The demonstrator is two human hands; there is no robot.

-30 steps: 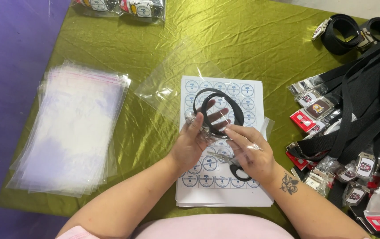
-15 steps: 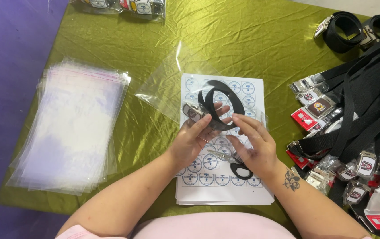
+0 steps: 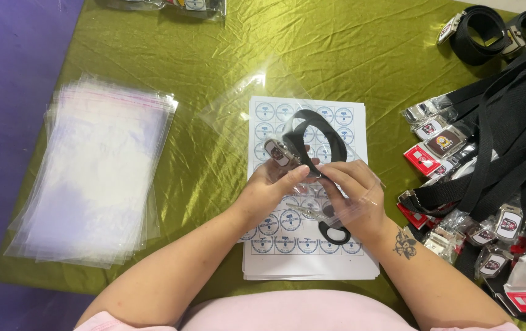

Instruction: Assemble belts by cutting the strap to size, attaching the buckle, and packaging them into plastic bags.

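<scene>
My left hand (image 3: pixel 268 187) and my right hand (image 3: pixel 353 195) meet over a white sheet of round stickers (image 3: pixel 342 125) on the green cloth. Together they hold a coiled black belt (image 3: pixel 323 132) with a metal buckle (image 3: pixel 277 152) partly inside a clear plastic bag (image 3: pixel 238 110). The left hand pinches near the buckle. The right hand grips the bag's near edge. Black scissors (image 3: pixel 335 233) lie on the sheet under my right wrist, mostly hidden.
A stack of clear plastic bags (image 3: pixel 94 171) lies at the left. Many black belts with buckles (image 3: pixel 496 165) are piled at the right, two coiled ones (image 3: pixel 487 34) at the far right corner. Packed items (image 3: pixel 171 5) sit at the far edge. Purple cloth (image 3: pixel 5 73) borders the left.
The coiled belt has slid further into the clear bag, away from me. Both hands have shifted slightly along with it.
</scene>
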